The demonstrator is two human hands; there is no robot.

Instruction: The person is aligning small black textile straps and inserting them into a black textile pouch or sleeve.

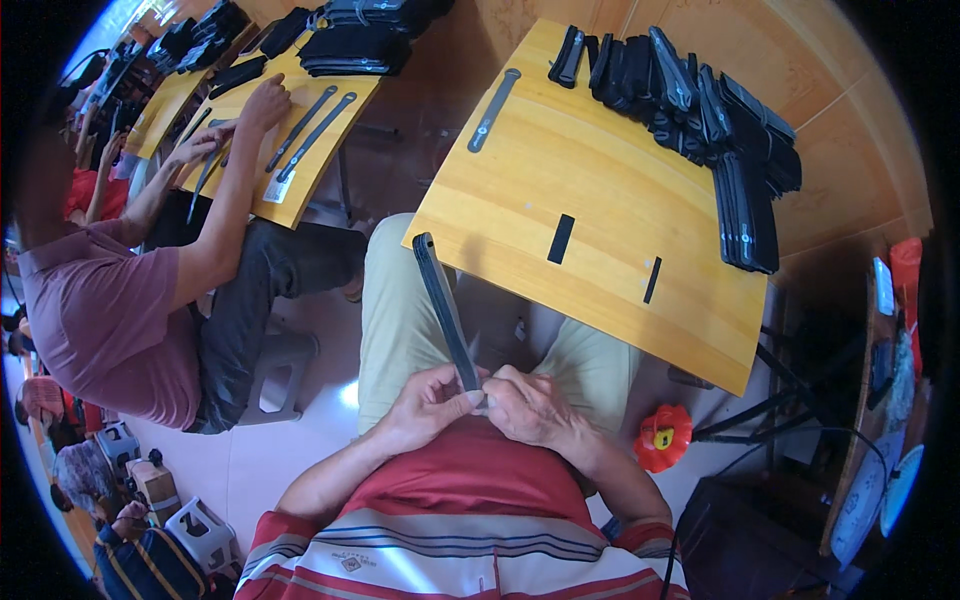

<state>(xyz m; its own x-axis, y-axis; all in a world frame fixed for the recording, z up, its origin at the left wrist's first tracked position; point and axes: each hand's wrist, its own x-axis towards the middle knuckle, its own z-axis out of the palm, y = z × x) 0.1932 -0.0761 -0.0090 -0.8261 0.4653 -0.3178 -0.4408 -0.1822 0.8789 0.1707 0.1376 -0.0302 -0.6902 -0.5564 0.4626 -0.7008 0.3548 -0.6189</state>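
A long, narrow bundle of dark grey straps (pixel 445 305) stands tilted in front of my lap, its rounded far end close to the table's near edge. My left hand (pixel 432 402) is closed around its lower part, thumb on top. The fingers of my right hand (pixel 527 405) are pinched at the bundle's lower end, touching my left thumb; what exactly lies between them is partly hidden. On the yellow wooden table (pixel 600 150) lie a single grey strap (pixel 494 112) at the left, a short black strip (pixel 561 239) and a thinner black strip (pixel 652 280).
Bundled black straps (pixel 690 95) line the table's far right side, with a neat stack (pixel 746 215) nearer. A co-worker (pixel 120 300) handles straps at another table (pixel 300 185) to the left. Right of my knee sit an orange-red flower-shaped object (pixel 663 438) and dark table legs.
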